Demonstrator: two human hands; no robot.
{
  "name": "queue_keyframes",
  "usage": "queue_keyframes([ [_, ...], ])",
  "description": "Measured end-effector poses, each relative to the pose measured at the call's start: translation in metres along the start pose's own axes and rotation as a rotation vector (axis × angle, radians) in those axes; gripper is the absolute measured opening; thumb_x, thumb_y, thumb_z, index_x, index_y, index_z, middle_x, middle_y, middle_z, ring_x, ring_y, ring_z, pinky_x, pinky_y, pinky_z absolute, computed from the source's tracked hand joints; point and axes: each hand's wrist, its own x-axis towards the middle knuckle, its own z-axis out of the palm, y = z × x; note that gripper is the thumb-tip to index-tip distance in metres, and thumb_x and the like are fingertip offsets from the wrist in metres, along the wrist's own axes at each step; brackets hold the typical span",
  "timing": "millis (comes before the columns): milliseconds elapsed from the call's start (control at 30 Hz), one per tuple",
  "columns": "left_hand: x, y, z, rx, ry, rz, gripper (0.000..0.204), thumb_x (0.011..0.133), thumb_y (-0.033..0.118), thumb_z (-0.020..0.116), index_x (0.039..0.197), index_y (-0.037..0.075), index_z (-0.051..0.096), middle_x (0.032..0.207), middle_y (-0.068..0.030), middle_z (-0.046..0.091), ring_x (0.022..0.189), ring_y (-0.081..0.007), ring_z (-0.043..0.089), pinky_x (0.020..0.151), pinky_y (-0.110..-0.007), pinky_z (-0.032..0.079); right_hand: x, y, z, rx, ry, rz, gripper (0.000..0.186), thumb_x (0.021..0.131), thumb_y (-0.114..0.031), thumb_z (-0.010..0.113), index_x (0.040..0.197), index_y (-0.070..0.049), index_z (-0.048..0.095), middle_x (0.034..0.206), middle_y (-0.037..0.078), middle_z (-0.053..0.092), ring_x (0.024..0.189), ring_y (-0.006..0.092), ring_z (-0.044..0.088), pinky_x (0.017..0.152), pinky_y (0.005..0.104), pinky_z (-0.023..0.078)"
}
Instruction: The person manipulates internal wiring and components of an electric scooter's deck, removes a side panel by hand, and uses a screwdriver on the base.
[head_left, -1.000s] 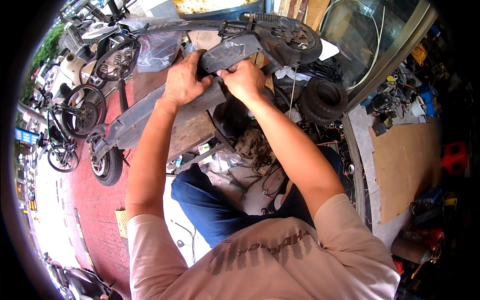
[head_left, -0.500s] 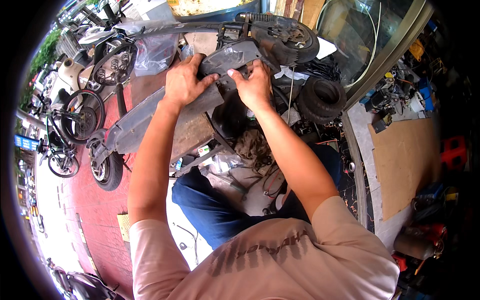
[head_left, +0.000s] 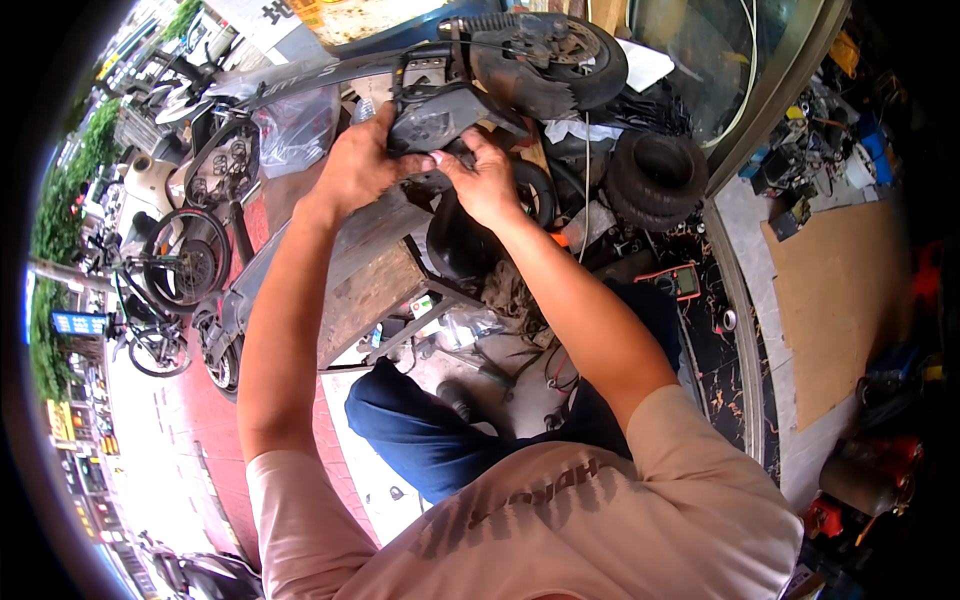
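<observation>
An electric scooter lies across a wooden-topped bench (head_left: 375, 295), its grey deck (head_left: 360, 240) slanting toward the lower left. A dark grey plastic-looking piece (head_left: 440, 122) sits at the deck's upper end, beside a black-tired wheel (head_left: 590, 60). My left hand (head_left: 350, 172) grips this piece's left end, thumb along the near edge and fingers partly hidden behind it. At its near right side, my right hand (head_left: 485, 185) is closed on it with bent fingers. Both thumb tips nearly meet. How the piece joins the scooter is hidden by my hands.
Stacked black tires (head_left: 655, 175) stand right of my right hand. A red-edged meter (head_left: 672, 283) lies near my right knee. Clear plastic wrap (head_left: 295, 130) hangs by the scooter's long tube. Cardboard (head_left: 835, 310) covers floor at right; parked bicycles (head_left: 180, 260) stand at left.
My right hand has shifted left and down, bringing the thumbs together. The grey piece now sits lower and tilted differently. The whole view has turned slightly, and the meter has come into sight.
</observation>
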Motion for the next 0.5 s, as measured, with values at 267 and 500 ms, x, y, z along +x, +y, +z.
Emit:
queue_keyframes([
  [267, 0.007, 0.009, 0.007, -0.154, -0.026, -0.056, 0.052, 0.083, 0.022, 0.09, 0.12, -0.002, 0.062, 0.101, -0.0087, 0.074, 0.089, -0.013, 0.06, 0.085, -0.032, 0.052, -0.012, 0.029, 0.014, -0.088, 0.211, -0.139, 0.043, 0.09, -0.02, 0.073, 0.126, 0.001, 0.064, 0.129, 0.024, 0.062, 0.12, 0.0421, 0.058, 0.105, 0.0466, 0.045],
  [500, 0.01, -0.001, 0.007, -0.287, -0.097, -0.184, 0.048, 0.081, 0.013, 0.09, 0.119, -0.002, 0.064, 0.106, -0.0041, 0.074, 0.094, -0.0099, 0.061, 0.089, -0.028, 0.052, 0.006, 0.008, -0.012, -0.414, 0.035, -0.283, 0.026, 0.087, -0.026, 0.071, 0.099, -0.003, 0.072, 0.105, 0.016, 0.064, 0.101, 0.0371, 0.062, 0.089, 0.0491, 0.05],
])
